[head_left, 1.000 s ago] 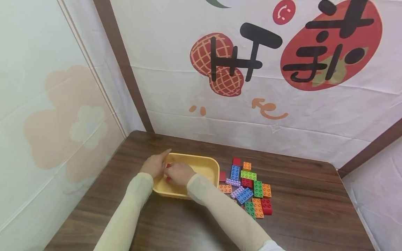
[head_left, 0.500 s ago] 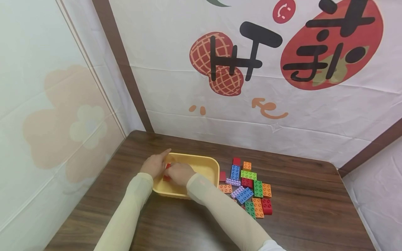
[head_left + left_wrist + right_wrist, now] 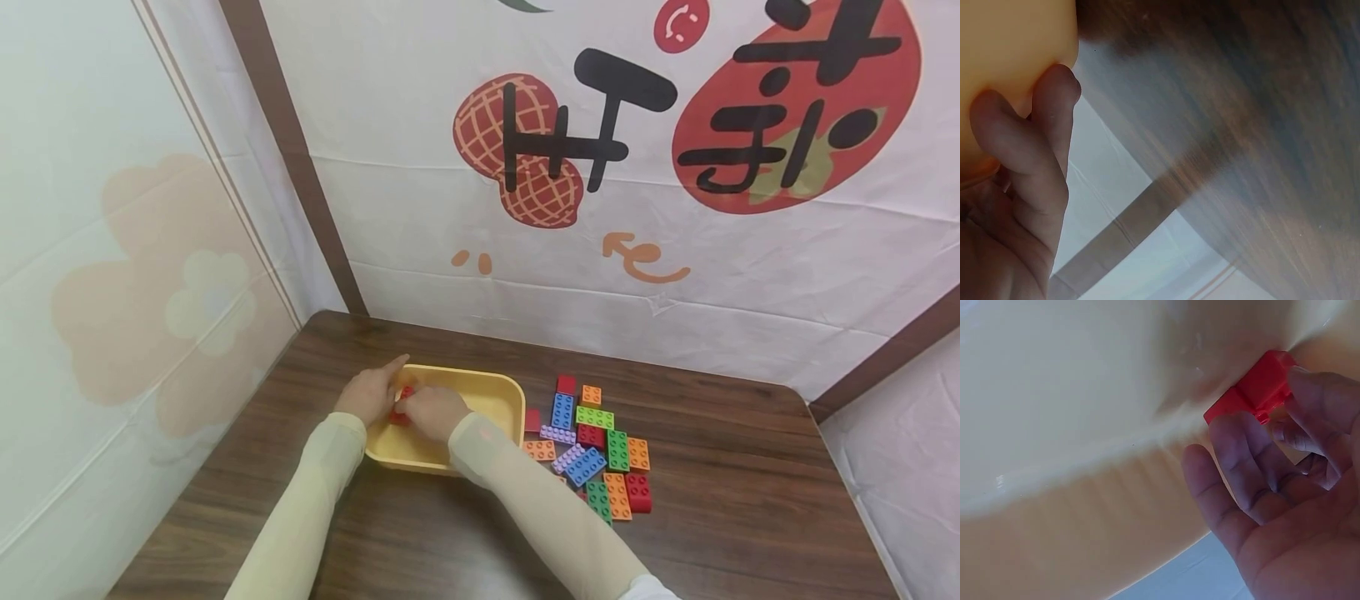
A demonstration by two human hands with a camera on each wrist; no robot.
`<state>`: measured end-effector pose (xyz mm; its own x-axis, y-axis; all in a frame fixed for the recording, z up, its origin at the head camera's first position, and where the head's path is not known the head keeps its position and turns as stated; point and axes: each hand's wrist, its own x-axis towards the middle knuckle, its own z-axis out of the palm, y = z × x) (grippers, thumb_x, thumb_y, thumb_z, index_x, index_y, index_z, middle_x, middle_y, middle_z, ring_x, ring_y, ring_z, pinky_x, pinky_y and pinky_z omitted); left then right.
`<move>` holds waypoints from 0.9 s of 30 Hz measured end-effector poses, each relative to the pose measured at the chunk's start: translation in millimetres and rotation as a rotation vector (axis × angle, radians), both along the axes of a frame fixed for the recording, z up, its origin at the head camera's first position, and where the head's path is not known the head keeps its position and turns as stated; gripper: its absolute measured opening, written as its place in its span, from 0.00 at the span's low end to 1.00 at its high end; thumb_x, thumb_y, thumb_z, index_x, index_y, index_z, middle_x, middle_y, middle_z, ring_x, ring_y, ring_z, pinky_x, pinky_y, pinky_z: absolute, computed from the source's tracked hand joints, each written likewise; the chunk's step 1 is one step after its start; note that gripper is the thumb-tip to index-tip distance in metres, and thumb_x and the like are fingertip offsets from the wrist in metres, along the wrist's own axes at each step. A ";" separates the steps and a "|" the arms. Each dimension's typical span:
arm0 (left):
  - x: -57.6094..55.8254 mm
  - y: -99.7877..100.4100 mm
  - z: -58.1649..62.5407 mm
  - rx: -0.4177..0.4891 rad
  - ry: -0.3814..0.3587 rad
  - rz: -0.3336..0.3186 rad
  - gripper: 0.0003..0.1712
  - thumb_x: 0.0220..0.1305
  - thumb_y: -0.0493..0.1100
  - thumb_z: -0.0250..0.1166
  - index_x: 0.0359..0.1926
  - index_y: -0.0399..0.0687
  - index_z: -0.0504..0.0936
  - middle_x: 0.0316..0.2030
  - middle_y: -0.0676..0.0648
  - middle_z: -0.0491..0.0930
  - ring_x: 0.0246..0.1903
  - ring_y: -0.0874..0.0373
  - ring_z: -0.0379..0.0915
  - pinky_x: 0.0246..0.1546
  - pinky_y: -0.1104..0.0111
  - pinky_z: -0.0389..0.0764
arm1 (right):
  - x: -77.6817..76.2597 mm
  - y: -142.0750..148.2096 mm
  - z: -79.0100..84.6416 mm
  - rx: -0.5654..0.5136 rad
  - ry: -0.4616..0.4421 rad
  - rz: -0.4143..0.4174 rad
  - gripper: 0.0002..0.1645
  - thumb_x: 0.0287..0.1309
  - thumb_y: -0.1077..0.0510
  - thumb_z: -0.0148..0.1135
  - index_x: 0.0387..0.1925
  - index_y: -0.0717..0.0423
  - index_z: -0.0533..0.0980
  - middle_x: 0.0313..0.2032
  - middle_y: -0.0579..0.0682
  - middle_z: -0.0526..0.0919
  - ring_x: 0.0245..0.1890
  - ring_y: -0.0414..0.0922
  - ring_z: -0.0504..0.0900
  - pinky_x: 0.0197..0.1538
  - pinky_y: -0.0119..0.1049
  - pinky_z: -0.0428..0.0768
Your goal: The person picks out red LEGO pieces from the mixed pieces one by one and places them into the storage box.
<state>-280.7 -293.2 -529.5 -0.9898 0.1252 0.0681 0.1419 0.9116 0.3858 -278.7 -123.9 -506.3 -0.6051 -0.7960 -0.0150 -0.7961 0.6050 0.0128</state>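
Observation:
My left hand (image 3: 366, 395) grips the left end of a yellow plastic tray (image 3: 491, 379); in the left wrist view its curled fingers (image 3: 1047, 147) lie against the tray's outer wall. Inside that same end, my right hand (image 3: 433, 412) pinches a red toy brick piece (image 3: 1266, 381) between thumb and fingers. The piece has a stepped outline and studs on its lower side, seen close to the tray's inner wall in the right wrist view. From the head view, the right hand covers much of the red piece.
Right of the tray, several studded toy bricks lie in a group on the dark wooden table (image 3: 735, 475). Among them are a blue brick (image 3: 562, 411), a lime brick (image 3: 595, 417), a green brick (image 3: 618, 450) and an orange brick (image 3: 638, 453). A printed cloth wall (image 3: 420, 192) stands behind.
The red piece has shifted and turned slightly within the right hand's fingers. Left hand and tray stay in place, and the bricks on the table lie as before.

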 end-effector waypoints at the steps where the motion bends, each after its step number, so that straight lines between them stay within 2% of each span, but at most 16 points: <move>1: -0.1 0.6 0.3 -0.001 0.001 -0.002 0.36 0.62 0.31 0.60 0.73 0.46 0.68 0.18 0.47 0.69 0.20 0.49 0.67 0.25 0.55 0.77 | 0.4 0.7 0.3 0.002 0.010 0.005 0.16 0.68 0.58 0.62 0.50 0.36 0.86 0.42 0.43 0.87 0.41 0.43 0.83 0.40 0.36 0.83; 5: -0.5 1.9 1.2 -0.002 0.009 -0.009 0.36 0.63 0.31 0.61 0.73 0.45 0.69 0.20 0.45 0.72 0.21 0.49 0.69 0.28 0.52 0.79 | 1.5 2.2 2.5 0.011 0.052 0.022 0.18 0.67 0.59 0.63 0.52 0.35 0.85 0.43 0.43 0.86 0.43 0.42 0.83 0.40 0.36 0.83; 7: -0.6 1.6 0.7 0.002 0.017 -0.010 0.35 0.64 0.32 0.61 0.72 0.45 0.69 0.23 0.42 0.76 0.22 0.47 0.72 0.31 0.49 0.81 | 1.7 2.5 4.4 0.016 0.076 0.034 0.18 0.67 0.59 0.63 0.52 0.35 0.85 0.43 0.43 0.86 0.44 0.42 0.82 0.43 0.35 0.83; 10: -0.2 0.5 -0.1 0.007 0.033 -0.011 0.34 0.64 0.33 0.61 0.72 0.45 0.70 0.23 0.41 0.77 0.23 0.46 0.73 0.32 0.47 0.81 | 1.6 2.6 8.6 0.016 0.095 0.036 0.16 0.65 0.57 0.65 0.52 0.38 0.84 0.43 0.45 0.85 0.44 0.43 0.81 0.47 0.35 0.81; 15: 0.1 0.9 -1.6 0.001 0.062 -0.023 0.33 0.64 0.34 0.63 0.71 0.44 0.71 0.20 0.43 0.75 0.21 0.47 0.71 0.31 0.48 0.81 | 1.8 6.7 16.1 -0.012 0.087 -0.010 0.15 0.65 0.46 0.65 0.51 0.43 0.83 0.43 0.46 0.83 0.47 0.45 0.80 0.55 0.38 0.78; 18: 0.4 1.7 -0.9 -0.012 0.053 -0.023 0.33 0.65 0.35 0.62 0.71 0.44 0.71 0.22 0.43 0.76 0.22 0.46 0.72 0.32 0.47 0.81 | 2.8 10.3 21.1 -0.039 0.052 -0.075 0.24 0.64 0.34 0.63 0.53 0.42 0.82 0.47 0.47 0.82 0.52 0.48 0.79 0.60 0.45 0.76; 21: 1.1 1.9 1.3 -0.018 0.034 -0.012 0.33 0.66 0.35 0.62 0.72 0.45 0.70 0.24 0.41 0.78 0.23 0.46 0.73 0.34 0.46 0.81 | 4.0 14.5 27.2 -0.045 0.034 -0.129 0.33 0.61 0.27 0.58 0.58 0.40 0.79 0.54 0.51 0.78 0.57 0.52 0.76 0.61 0.52 0.74; 23: 1.3 2.2 3.1 -0.015 0.016 -0.005 0.33 0.67 0.36 0.61 0.73 0.45 0.69 0.26 0.39 0.79 0.24 0.45 0.73 0.36 0.45 0.81 | 4.2 17.9 30.9 -0.051 0.025 -0.150 0.38 0.59 0.24 0.57 0.63 0.39 0.76 0.58 0.53 0.76 0.61 0.54 0.73 0.62 0.54 0.73; 27: 0.5 3.6 4.7 -0.008 -0.018 0.006 0.33 0.68 0.37 0.61 0.74 0.46 0.67 0.38 0.33 0.83 0.31 0.41 0.79 0.42 0.41 0.80 | 1.3 28.1 31.8 -0.073 -0.007 -0.173 0.47 0.57 0.21 0.56 0.72 0.37 0.68 0.67 0.58 0.69 0.67 0.58 0.67 0.65 0.59 0.68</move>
<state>-280.2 -289.6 -524.8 -0.9916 0.1197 0.0497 0.1296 0.9155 0.3809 -277.4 -95.8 -474.5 -0.7333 -0.6791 0.0338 -0.6799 0.7322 -0.0412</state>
